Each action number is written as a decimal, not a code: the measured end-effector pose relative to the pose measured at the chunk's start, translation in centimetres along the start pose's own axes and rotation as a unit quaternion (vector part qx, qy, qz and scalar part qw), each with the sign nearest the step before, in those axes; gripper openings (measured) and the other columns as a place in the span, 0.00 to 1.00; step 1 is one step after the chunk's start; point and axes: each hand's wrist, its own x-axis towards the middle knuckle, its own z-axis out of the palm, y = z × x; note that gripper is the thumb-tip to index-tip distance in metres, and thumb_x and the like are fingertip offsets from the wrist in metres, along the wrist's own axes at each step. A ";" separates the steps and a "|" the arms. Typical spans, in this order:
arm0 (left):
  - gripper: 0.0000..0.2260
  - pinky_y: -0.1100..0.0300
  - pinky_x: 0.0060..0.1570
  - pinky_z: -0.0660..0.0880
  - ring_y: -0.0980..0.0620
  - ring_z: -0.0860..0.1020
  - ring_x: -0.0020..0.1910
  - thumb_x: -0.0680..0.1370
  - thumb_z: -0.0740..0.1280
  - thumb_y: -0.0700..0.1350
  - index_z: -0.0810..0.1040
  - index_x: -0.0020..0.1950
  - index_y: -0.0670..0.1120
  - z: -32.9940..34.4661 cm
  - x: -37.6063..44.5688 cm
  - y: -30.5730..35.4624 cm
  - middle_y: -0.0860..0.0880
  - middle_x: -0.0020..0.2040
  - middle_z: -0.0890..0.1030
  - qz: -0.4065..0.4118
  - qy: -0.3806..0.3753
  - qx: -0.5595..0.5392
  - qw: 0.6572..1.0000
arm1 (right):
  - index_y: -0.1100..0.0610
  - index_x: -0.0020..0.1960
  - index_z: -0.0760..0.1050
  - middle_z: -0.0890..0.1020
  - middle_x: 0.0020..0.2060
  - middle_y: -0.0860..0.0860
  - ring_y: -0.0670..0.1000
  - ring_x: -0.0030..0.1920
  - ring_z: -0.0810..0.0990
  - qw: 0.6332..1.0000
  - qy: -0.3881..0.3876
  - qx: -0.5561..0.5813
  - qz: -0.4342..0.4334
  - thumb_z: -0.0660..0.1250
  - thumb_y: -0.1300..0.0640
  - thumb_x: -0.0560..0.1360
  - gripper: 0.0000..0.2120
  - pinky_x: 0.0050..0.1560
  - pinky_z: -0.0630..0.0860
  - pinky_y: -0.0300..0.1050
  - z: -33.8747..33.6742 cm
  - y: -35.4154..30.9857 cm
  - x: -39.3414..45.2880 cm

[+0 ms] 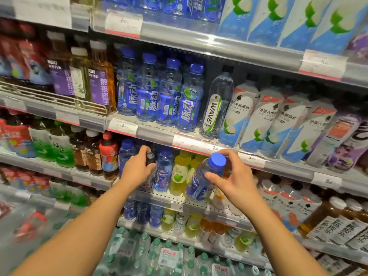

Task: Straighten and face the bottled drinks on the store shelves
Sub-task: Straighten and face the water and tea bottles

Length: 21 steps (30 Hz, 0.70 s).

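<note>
Before the shelf, right hand (232, 183) holds blue bottle (203, 180) tilted, cap up-right.

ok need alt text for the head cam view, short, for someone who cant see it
A person's right hand holds a tilted blue-capped bottle off the shelf, while the left hand grips a dark-capped bottle standing among blue bottles on the same shelf. Rows of bottled drinks and white cartons fill the store shelves above and below.
</note>
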 end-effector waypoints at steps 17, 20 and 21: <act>0.16 0.50 0.38 0.77 0.52 0.79 0.35 0.77 0.72 0.52 0.67 0.56 0.60 -6.9 -11.5 -3.2 0.53 0.37 0.81 -0.060 0.166 -0.104 0.979 | 0.47 0.57 0.64 0.74 0.40 0.40 0.44 0.38 0.72 0.990 -0.102 0.003 -0.095 0.77 0.51 0.72 0.23 0.37 0.64 0.31 15.1 -2.6 4.7; 0.15 0.50 0.38 0.77 0.52 0.80 0.36 0.77 0.72 0.50 0.66 0.55 0.60 -8.8 -11.7 -2.7 0.53 0.39 0.81 -0.039 0.158 -0.101 0.981 | 0.50 0.58 0.65 0.74 0.38 0.45 0.53 0.38 0.73 0.991 -0.112 -0.012 -0.077 0.76 0.51 0.73 0.23 0.37 0.65 0.44 17.1 -2.9 5.4; 0.15 0.49 0.39 0.77 0.51 0.81 0.36 0.77 0.71 0.50 0.66 0.55 0.60 -9.4 -11.8 -2.6 0.53 0.40 0.82 -0.037 0.159 -0.105 0.981 | 0.51 0.59 0.65 0.75 0.38 0.46 0.55 0.38 0.74 0.991 -0.116 -0.020 -0.071 0.76 0.51 0.73 0.24 0.38 0.66 0.48 17.8 -3.0 5.7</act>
